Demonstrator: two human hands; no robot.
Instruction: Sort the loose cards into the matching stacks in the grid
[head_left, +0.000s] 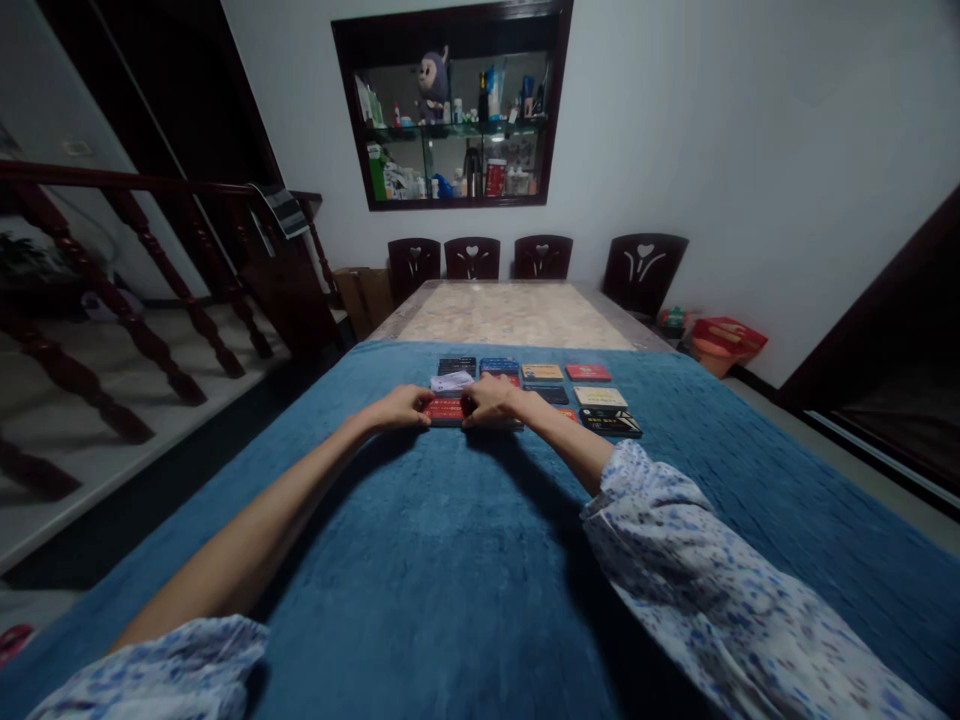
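Note:
My left hand (pixel 405 407) pinches the left end of a flat red printed card pack (pixel 447 411) lying at the front left of a grid of similar packs. At its right end, my right hand (pixel 491 399) has thumb and fingers closed on the same pack. Just behind it lies a small white paper-like piece (pixel 451 381). Farther back are a black pack (pixel 457 366) and a blue pack (pixel 498 366). To the right sit an orange pack (pixel 542 372), a red one (pixel 588 372), a cream one (pixel 600 397) and a black one (pixel 611 422). My right hand partly hides the packs beneath it.
A blue cloth (pixel 420 560) covers the near part of the long table (pixel 517 312). Several dark chairs (pixel 472 258) stand at its far end. A wooden railing (pixel 127 310) runs along the left, and a red bag (pixel 727 340) rests on the floor at right.

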